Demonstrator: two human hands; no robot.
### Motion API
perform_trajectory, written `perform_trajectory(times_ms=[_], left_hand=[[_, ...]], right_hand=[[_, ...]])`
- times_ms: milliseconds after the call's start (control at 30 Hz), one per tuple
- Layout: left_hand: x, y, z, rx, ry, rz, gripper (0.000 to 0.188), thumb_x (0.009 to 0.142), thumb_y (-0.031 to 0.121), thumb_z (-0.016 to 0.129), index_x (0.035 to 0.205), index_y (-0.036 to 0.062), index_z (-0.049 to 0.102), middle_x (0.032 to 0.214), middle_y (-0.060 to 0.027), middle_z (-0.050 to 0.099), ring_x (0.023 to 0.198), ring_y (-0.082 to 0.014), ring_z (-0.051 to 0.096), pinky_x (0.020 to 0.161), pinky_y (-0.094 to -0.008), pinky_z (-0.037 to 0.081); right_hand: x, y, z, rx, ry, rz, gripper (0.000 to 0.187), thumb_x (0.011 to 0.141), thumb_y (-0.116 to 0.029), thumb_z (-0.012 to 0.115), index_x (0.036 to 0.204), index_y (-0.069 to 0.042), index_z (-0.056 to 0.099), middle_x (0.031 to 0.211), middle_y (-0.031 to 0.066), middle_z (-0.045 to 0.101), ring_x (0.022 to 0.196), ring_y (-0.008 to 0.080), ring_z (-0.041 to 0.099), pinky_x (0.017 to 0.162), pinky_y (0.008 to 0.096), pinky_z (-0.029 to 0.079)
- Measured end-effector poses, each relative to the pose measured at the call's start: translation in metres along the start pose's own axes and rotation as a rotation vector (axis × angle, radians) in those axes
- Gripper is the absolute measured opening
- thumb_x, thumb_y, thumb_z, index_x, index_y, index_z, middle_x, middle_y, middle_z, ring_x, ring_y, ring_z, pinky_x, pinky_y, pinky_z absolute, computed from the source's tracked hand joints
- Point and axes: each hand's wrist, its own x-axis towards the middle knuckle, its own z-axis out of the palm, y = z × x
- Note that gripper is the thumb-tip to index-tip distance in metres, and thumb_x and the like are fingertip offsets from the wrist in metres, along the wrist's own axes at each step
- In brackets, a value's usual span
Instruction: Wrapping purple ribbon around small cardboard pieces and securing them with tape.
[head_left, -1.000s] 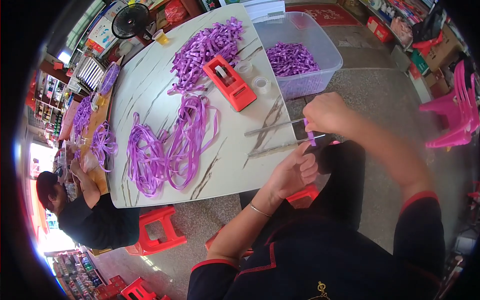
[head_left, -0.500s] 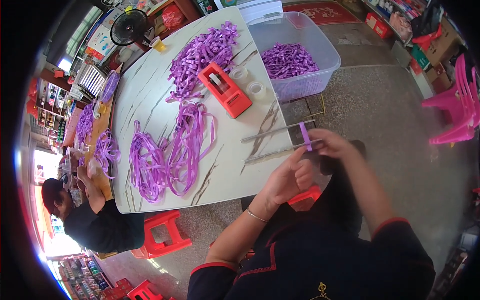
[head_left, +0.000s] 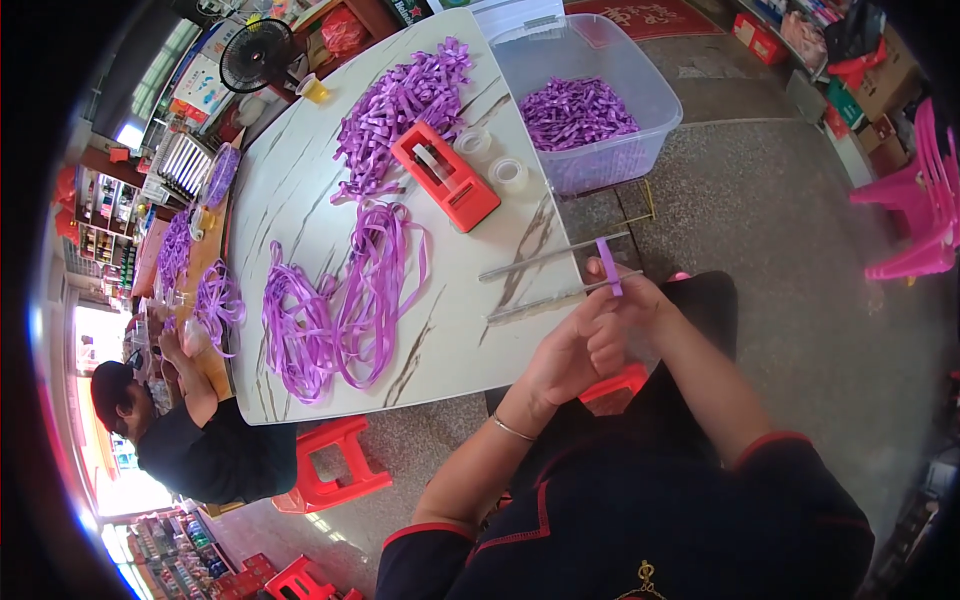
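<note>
Pinching a short purple ribbon strip (head_left: 608, 268) upright above both hands: I see my right hand (head_left: 640, 310) gripping it, left hand (head_left: 570, 355) closed just beside.

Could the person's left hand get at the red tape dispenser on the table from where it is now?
Probably yes. The left hand is at the table's near edge, busy with the right hand on a purple ribbon piece. Only bare tabletop and two metal rods lie between it and the red tape dispenser.
</note>
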Motion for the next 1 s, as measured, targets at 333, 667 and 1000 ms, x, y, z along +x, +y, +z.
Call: perform_trajectory(times_ms=[333,667,1000], left_hand=[[0.0,-0.002,-0.001,0.012,0.0,0.014,0.04,0.082,0.01,0.041,0.122,0.0132,0.042,0.061,0.0027,0.029,0.057,-0.0094,0.031,0.052,-0.022,0.028],[0.0,-0.002,0.0,0.0,-0.013,0.024,0.038,0.083,0.008,0.04,0.121,0.0136,0.043,0.061,0.0025,0.028,0.057,-0.0095,0.03,0.052,-0.022,0.028],[-0.001,-0.001,0.001,0.01,-0.026,0.018,0.039,0.083,0.009,0.041,0.122,0.0133,0.041,0.062,0.002,0.029,0.057,-0.0098,0.031,0.053,-0.0224,0.029]], right_hand=[[-0.025,-0.034,0.032,-0.313,0.383,0.027,0.006,0.084,-0.02,0.057,0.081,-0.015,0.059,0.061,-0.0096,0.044,0.048,-0.0009,0.033,0.041,0.0156,0.023],[-0.04,-0.071,0.042,-0.592,0.318,0.104,0.033,0.085,-0.035,0.053,0.093,-0.004,0.061,0.058,-0.0105,0.036,0.045,0.0002,0.025,0.04,0.016,0.018],[-0.048,-0.055,0.06,-0.953,0.447,-0.121,0.031,0.081,-0.038,0.059,0.088,-0.009,0.068,0.06,-0.0105,0.043,0.045,0.0007,0.029,0.041,0.0177,0.019]])
